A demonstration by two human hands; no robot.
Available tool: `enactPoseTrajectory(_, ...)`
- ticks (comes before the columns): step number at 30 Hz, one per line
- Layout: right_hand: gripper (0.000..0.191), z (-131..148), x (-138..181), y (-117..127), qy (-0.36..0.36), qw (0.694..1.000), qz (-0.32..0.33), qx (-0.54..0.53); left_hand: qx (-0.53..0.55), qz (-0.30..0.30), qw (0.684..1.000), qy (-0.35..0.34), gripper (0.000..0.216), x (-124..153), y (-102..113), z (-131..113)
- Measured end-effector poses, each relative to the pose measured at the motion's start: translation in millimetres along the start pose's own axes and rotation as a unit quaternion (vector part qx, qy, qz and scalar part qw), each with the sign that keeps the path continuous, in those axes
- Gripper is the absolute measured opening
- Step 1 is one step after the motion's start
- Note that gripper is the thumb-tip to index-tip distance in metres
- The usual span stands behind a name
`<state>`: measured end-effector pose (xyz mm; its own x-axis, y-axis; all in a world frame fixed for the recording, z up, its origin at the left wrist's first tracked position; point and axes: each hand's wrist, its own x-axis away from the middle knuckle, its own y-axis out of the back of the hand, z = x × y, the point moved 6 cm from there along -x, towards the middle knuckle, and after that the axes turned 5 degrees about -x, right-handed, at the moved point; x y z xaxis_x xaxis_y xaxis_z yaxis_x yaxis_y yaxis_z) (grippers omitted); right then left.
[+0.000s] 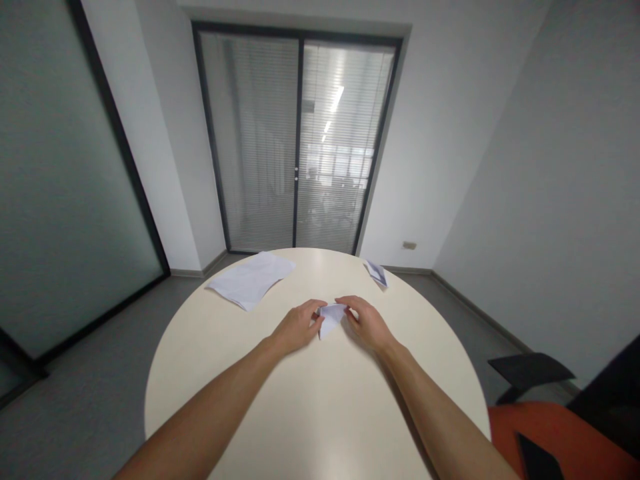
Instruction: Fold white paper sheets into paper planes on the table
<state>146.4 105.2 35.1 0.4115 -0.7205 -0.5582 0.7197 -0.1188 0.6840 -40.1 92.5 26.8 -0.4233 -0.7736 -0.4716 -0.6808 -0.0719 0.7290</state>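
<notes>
A small folded piece of white paper [332,320] is between my two hands, over the middle of the round table. My left hand [300,327] pinches its left edge between thumb and fingers. On the other side, my right hand [368,323] grips the upper right corner, thumb below and fingers above. The paper narrows to a point at its lower left. Fingertips cover parts of its edges.
The round cream table [310,413] fills the lower middle. Creased white sheets [255,277] lie at its far left edge, and a folded paper [376,273] at the far right. An orange chair [555,440] with black armrests stands at the right.
</notes>
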Motion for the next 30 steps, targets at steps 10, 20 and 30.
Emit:
enactPoseTrajectory(10,0.047,4.4,-1.0,-1.7,0.012,1.000,0.006,-0.001,0.005,0.002,0.999,-0.040,0.031,-0.1,-2.7,-6.8)
enactPoseTrajectory(20,0.044,6.4,0.8,-2.8,-0.008,1.000,0.023,0.001,-0.037,0.008,0.999,-0.021,0.029,0.3,-2.6,-0.4)
enactPoseTrajectory(30,0.046,9.8,1.6,-6.6,-0.010,0.999,0.052,-0.003,-0.077,0.011,0.996,-0.033,0.026,-0.6,-3.8,0.4)
